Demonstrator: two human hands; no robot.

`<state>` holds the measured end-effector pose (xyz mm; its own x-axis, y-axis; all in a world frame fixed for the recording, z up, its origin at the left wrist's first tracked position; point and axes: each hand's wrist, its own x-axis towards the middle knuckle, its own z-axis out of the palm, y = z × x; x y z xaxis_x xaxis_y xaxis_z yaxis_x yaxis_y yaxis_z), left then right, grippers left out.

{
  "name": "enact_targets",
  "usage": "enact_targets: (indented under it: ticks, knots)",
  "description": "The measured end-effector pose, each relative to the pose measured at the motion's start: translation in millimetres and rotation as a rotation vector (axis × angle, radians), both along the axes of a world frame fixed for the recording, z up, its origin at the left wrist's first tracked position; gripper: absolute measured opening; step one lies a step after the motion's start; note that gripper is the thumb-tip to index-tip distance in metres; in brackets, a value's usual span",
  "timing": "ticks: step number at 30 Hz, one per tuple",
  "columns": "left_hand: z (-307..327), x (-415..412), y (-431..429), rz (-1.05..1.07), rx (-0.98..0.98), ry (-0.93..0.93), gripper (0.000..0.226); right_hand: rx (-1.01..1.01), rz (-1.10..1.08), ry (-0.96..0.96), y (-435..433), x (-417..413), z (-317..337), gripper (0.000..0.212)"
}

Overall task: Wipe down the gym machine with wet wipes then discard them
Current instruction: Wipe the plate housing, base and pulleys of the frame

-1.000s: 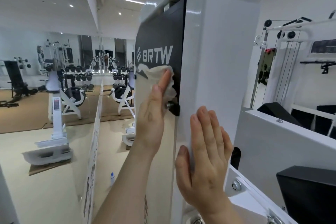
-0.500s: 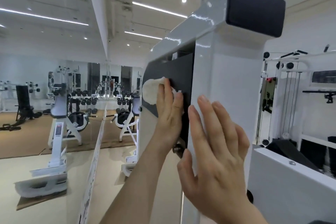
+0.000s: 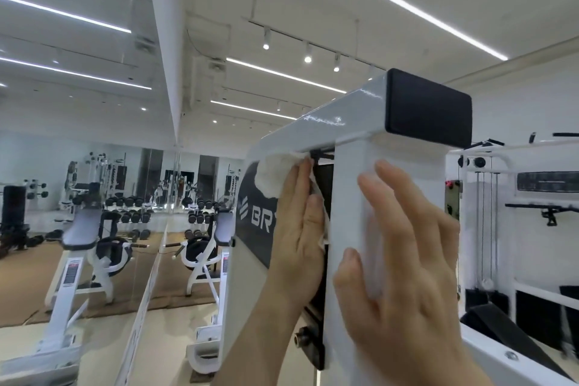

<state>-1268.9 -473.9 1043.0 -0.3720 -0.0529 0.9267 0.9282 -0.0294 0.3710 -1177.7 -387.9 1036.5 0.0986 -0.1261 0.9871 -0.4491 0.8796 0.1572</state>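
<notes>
The gym machine is a tall white steel post [image 3: 347,185] with a black end cap [image 3: 427,110] on top and a black logo panel [image 3: 255,219] on its left side. My left hand [image 3: 297,229] lies flat with straight fingers, pressing a crumpled white wet wipe [image 3: 275,177] against the top of the black panel, just under the white top beam. Part of the wipe is hidden under the palm. My right hand [image 3: 398,266] rests with spread fingers on the front face of the post and holds nothing.
A mirror wall [image 3: 94,213] on the left reflects dumbbell racks and white machines. A white cable machine [image 3: 488,197] stands at the right. A white frame part with black pads [image 3: 513,351] juts out at lower right. A bolt knob [image 3: 302,337] sticks out below the panel.
My left hand has slid the wipe upward over the black panel to its top edge. My right hand moved up the post too, and the view tilted upward.
</notes>
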Motion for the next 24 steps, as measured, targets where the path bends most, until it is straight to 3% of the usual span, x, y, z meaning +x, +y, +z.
enact_targets:
  ticks: [3, 5, 10, 14, 19, 20, 24]
  knots:
    - [-2.6, -14.7, -4.6, -0.100, 0.283, -0.178, 0.060, 0.016, -0.028, -0.053, -0.1, -1.5, 16.4, 0.069]
    - [0.9, -18.4, -7.4, -0.090, 0.337, -0.252, 0.070, 0.026, -0.018, -0.044, 0.7, -3.4, 14.3, 0.066]
    - [7.1, -29.5, -4.8, 0.095, 0.313, -0.160, 0.036, 0.011, 0.004, -0.006, 2.5, -6.1, 13.0, 0.063]
    - [9.4, -33.0, -10.6, -0.061, 0.099, -0.233, 0.039, 0.016, -0.008, -0.010, 1.6, -5.8, 12.1, 0.062]
    - [-22.5, 0.3, 3.9, 0.043, -0.202, 0.156, 0.052, 0.085, -0.117, -0.050, -3.3, -6.4, 9.6, 0.066]
    - [-21.4, -5.3, 3.0, 0.077, -0.213, 0.162, 0.053, 0.095, -0.139, -0.074, -4.0, -6.3, 8.0, 0.066]
    - [-0.7, -54.4, -15.8, 0.086, -0.056, -0.312, 0.061, 0.119, -0.215, -0.184, -4.0, -3.5, -2.7, 0.066]
